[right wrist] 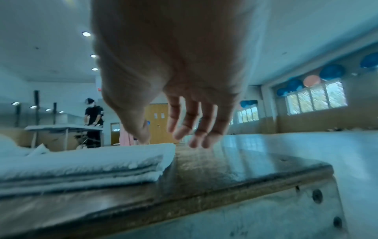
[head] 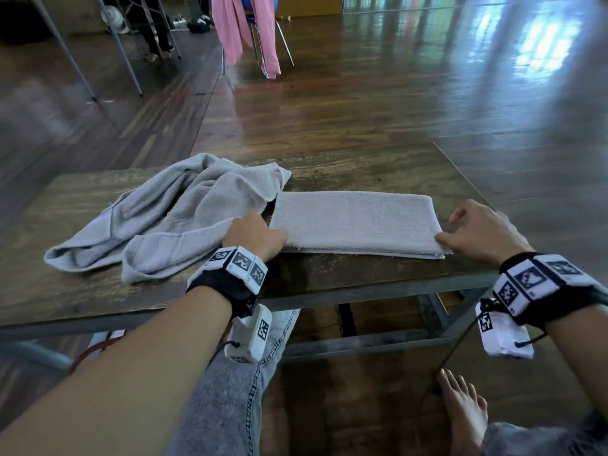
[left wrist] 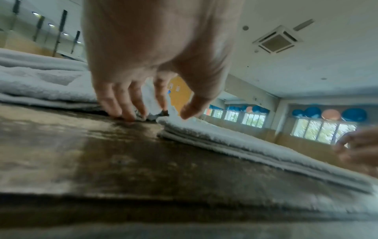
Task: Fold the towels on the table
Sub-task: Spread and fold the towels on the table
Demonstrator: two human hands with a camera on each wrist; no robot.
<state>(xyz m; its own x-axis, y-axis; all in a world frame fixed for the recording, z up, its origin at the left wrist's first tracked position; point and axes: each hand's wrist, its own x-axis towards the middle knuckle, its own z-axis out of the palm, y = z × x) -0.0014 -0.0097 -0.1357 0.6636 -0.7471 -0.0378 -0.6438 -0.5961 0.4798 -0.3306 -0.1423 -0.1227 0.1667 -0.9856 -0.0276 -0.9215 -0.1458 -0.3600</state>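
Observation:
A grey towel (head: 355, 222), folded into a long flat strip, lies across the middle of the wooden table (head: 362, 166). My left hand (head: 260, 232) is at its left end. In the left wrist view the fingers (left wrist: 126, 111) point down onto the table beside that end and the thumb rests on the towel's corner (left wrist: 174, 122). My right hand (head: 460, 232) hovers at the right end with its fingers (right wrist: 192, 134) spread and relaxed. Its thumb is at the near right corner of the folded towel (right wrist: 92, 163). A second grey towel (head: 171, 218) lies crumpled on the left.
The table's near edge (head: 362, 291) runs just below both wrists, with my knee in jeans (head: 237, 390) and bare foot (head: 464, 409) below. A pink cloth (head: 243, 31) hangs on a chair beyond the table. Another person (right wrist: 93, 119) stands at a far table.

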